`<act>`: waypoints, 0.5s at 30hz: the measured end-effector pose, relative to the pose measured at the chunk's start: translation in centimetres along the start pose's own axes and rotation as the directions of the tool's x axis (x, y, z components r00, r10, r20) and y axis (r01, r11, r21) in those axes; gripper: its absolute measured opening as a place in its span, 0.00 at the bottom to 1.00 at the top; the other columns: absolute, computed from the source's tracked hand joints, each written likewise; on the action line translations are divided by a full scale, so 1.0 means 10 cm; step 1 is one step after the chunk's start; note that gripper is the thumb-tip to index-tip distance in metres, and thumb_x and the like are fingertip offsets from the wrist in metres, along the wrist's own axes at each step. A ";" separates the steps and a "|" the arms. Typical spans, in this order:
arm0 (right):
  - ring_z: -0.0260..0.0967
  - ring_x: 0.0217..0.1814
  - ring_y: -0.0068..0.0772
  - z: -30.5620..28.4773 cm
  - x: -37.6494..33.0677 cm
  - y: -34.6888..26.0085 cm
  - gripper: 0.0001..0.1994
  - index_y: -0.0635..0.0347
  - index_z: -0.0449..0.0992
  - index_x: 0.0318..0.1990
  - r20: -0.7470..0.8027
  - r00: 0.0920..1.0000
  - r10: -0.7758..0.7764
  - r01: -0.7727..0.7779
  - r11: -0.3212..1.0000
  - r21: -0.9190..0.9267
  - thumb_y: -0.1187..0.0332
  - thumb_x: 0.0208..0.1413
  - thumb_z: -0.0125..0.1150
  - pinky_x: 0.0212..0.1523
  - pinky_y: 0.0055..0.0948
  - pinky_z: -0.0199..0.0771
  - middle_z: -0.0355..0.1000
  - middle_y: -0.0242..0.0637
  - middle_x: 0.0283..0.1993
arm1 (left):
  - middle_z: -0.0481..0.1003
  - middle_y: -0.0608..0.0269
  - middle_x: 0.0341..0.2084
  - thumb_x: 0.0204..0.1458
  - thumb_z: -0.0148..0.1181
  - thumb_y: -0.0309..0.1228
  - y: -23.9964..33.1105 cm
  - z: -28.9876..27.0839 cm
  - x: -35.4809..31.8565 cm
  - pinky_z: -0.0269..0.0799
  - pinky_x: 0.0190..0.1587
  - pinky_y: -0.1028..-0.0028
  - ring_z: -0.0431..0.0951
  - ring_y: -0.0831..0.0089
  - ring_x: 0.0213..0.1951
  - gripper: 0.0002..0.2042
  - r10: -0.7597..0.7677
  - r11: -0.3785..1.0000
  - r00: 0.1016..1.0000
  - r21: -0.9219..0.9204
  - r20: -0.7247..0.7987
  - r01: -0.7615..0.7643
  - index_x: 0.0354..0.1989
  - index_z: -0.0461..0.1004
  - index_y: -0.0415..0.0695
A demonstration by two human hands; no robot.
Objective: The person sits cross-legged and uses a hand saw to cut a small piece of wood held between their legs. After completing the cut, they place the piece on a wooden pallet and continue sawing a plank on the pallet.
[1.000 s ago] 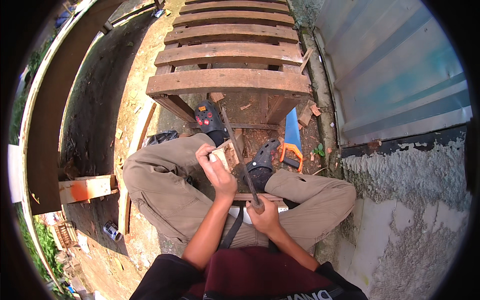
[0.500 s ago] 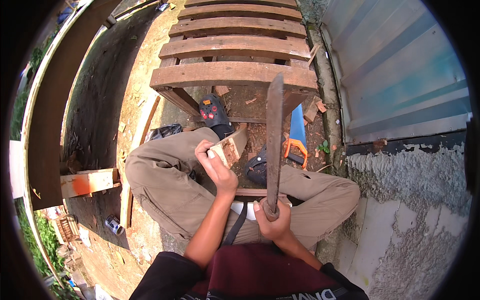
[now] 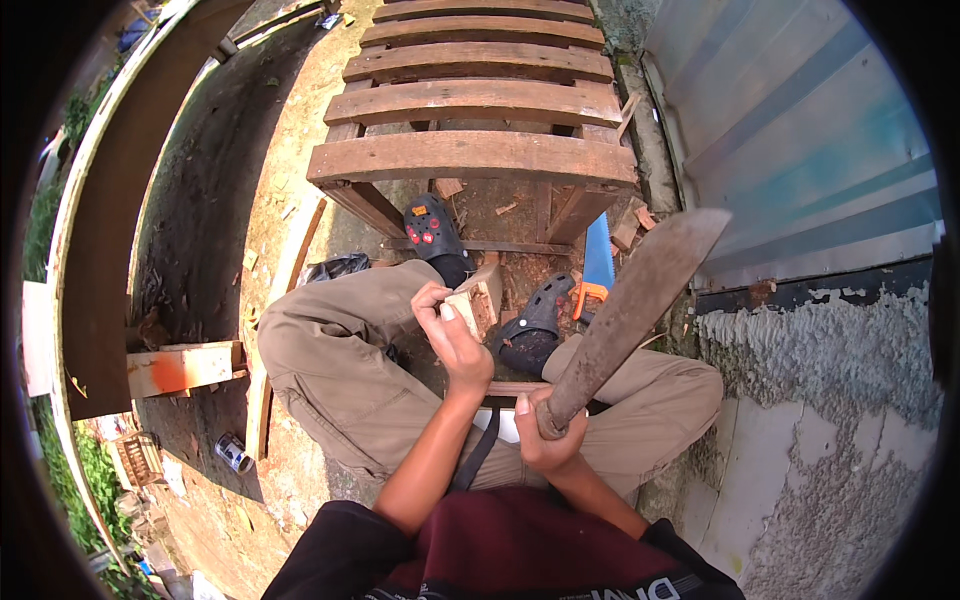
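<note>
Bare earth strewn with wood chips makes up the ground, with a slatted wooden bench (image 3: 470,160) at twelve o'clock and a grey corrugated metal wall (image 3: 800,130) from one to three o'clock above a rough plastered base. The person sits low with knees spread in khaki trousers, dark clogs planted under the bench edge.

What has changed is the blade. A second ago the machete (image 3: 640,300) lay down along the small wood block (image 3: 478,300), edge in the cut; half a second ago it stood almost upright; now it is swung out and up toward two o'clock, its broad rusty tip over the foot of the wall. The right hand (image 3: 548,440) is clenched hard around the handle at about five o'clock from the block. I judge this a wind-up between chopping strokes, not an ending.

The left hand (image 3: 450,335) has barely shifted: fingers and thumb pinch the top of the block, holding it upright near the middle of the picture, between the two shoes. That grip sits close to where the edge would land, so the fingers are the thing at risk on each stroke.

A blue handsaw with an orange handle (image 3: 597,265) lies on the ground at one o'clock from the block, beside the right shoe. Off at nine o'clock rests a short plank daubed orange (image 3: 180,367), and a drinks can (image 3: 232,452) lies at eight o'clock
</note>
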State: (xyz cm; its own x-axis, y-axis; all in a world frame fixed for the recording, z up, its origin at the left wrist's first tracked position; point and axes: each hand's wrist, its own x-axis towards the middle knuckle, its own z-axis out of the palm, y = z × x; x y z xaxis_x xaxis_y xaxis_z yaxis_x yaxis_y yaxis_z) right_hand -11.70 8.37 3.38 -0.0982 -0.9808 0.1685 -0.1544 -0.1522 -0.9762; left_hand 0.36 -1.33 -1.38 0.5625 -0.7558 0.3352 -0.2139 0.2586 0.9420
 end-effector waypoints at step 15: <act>0.74 0.23 0.47 0.04 -0.22 0.74 0.10 0.69 0.75 0.32 0.218 0.947 0.235 -0.200 0.964 -0.174 0.69 0.55 0.66 0.28 0.38 0.71 0.74 0.49 0.24 | 0.63 0.50 0.46 0.66 0.39 0.32 -0.05 0.05 -0.04 0.57 0.61 0.64 0.63 0.62 0.49 0.11 0.008 0.998 0.999 -0.065 -0.034 -0.011 0.47 0.62 0.35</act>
State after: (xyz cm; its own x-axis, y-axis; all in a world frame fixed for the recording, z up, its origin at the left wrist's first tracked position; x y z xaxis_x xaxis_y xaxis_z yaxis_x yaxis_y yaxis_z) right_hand -12.23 9.38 -4.31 0.0845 -0.9914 -0.0999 -0.2999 0.0703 -0.9514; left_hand -0.19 -1.50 -2.02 0.5872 -0.7330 0.3435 -0.1678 0.3049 0.9375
